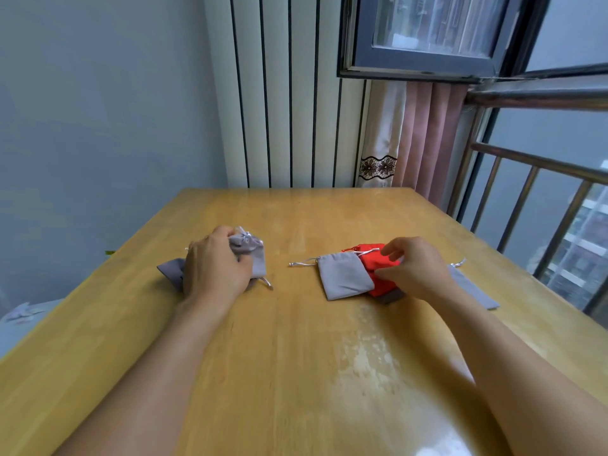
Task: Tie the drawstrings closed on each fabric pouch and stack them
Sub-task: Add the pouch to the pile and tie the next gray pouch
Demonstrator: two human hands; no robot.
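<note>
At centre left the left hand (214, 266) is gripping tied grey pouches (253, 255) to steady the stack, while the right hand (416, 268), fingers loosely spread, is reaching for the red pouch (375, 261).

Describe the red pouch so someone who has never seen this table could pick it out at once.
On the wooden table, look to the pile on the window side, under the right hand. The red pouch lies there, partly covered by a flat grey pouch on its left. It is the only red one; every other pouch is grey.
</note>
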